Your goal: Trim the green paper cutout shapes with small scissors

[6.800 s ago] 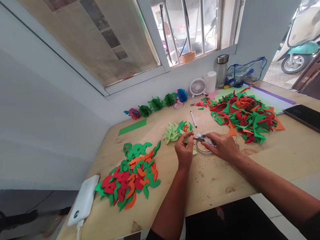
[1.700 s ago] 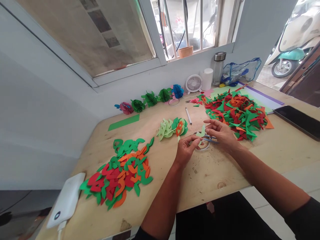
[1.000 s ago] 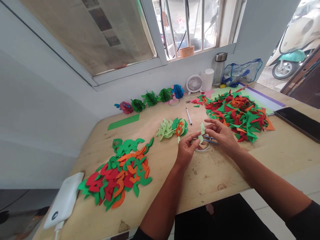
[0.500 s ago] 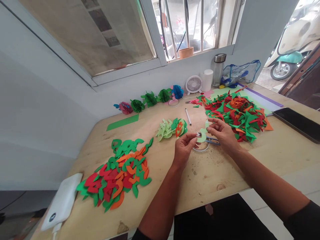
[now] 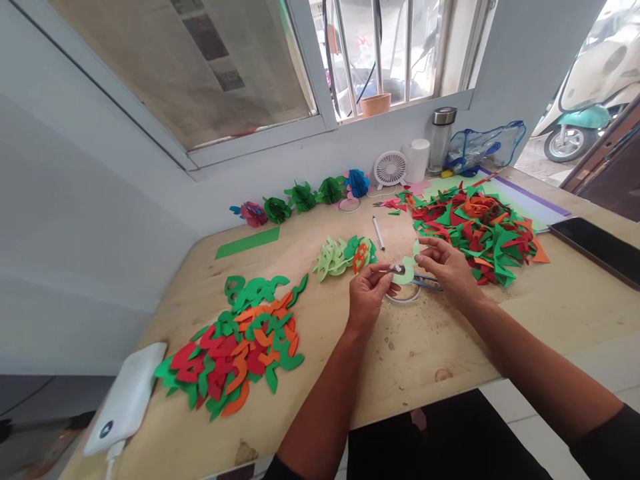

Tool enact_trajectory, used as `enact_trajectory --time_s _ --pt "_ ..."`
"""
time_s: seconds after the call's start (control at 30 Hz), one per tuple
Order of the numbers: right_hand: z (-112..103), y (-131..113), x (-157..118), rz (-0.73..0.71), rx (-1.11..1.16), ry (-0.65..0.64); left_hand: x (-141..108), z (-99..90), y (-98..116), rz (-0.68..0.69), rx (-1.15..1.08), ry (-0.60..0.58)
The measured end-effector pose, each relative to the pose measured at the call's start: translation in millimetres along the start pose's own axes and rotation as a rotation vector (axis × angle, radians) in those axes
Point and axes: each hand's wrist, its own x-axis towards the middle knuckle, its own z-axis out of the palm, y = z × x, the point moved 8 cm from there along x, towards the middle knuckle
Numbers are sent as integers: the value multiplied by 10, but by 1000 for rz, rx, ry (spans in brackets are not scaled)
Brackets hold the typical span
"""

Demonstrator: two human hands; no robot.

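Observation:
A light green paper cutout (image 5: pixel 407 272) hangs between my two hands over the wooden table (image 5: pixel 345 360). My left hand (image 5: pixel 367 290) pinches its left end, fingers closed. The upper right end is pinched by my right hand (image 5: pixel 447 267). Just beneath the piece lie blue-handled scissors (image 5: pixel 427 283) and a white ring (image 5: pixel 404 299), both partly hidden. Left of my hands is a small pile of light green cutouts (image 5: pixel 333 259) with darker green and orange ones. A larger pile of red, green and orange cutouts (image 5: pixel 240 347) lies at the left.
Paper scraps (image 5: pixel 480 230) are heaped at the right, beside a black phone (image 5: pixel 595 247). A white pen (image 5: pixel 379 233) lies behind my hands. A small fan (image 5: pixel 391 169), a glass bottle (image 5: pixel 441 143) and paper figures (image 5: pixel 303 197) line the wall. A white power bank (image 5: pixel 125 400) sits at the left edge.
My hands and the light green cutout keep nearly the same pose. The whole view has shifted slightly.

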Motion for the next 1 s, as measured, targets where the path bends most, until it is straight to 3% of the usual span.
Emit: enact_trajectory --time_s 0.43,0.77,1.0 --pt "14 -8 -9 -19 61 -21 12 -54 -36 -21 -18 49" --pt "172 2 -49 78 378 -202 2 4 -173 -185 -210 6" --pt "205 6 -53 91 440 -247 -26 55 -185 -241 -271 -33"
